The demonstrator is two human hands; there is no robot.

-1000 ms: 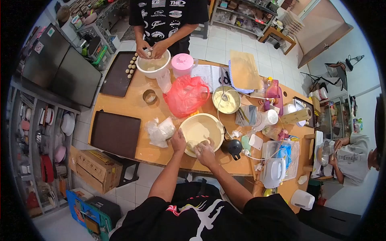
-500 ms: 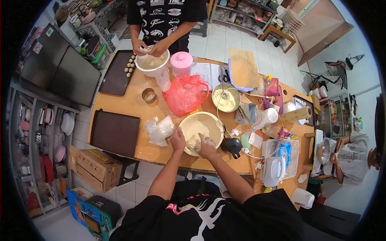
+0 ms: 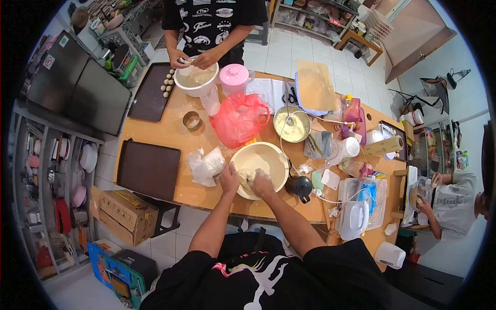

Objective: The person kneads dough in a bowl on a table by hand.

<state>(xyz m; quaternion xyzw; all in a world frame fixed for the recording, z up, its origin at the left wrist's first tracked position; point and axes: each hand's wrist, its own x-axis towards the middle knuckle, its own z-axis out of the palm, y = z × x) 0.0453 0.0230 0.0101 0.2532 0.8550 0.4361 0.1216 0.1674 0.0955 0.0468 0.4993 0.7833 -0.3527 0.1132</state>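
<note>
In front of me stands a cream mixing bowl [image 3: 276, 155] with pale dough [image 3: 247, 176] low on its near-left side. My left hand [image 3: 229, 180] is at the bowl's left rim, fingers closed along the wall. Inside the near side of the bowl, my right hand [image 3: 262, 185] has its floury fingers curled in on the dough; its fingertips are partly hidden. Left of the bowl lies a clear plastic bag of white powder [image 3: 211, 165]. A red plastic bag [image 3: 238, 121] sits just beyond the bowl, and a black-lidded container [image 3: 299, 187] is close on its right.
Across the table a person's hands [image 3: 199, 61] work dough over a white bowl [image 3: 181, 85]. Dark baking trays [image 3: 149, 170] line the left side. A metal bowl of pale yellow mixture [image 3: 305, 132] and a white hand mixer [image 3: 354, 219] with its cord are right. Another person [image 3: 454, 206] sits far right.
My right hand has curled from spread fingers to a closed grip on the dough, shifting slightly. My left hand stays at the rim. The person at far right has moved their hands.
</note>
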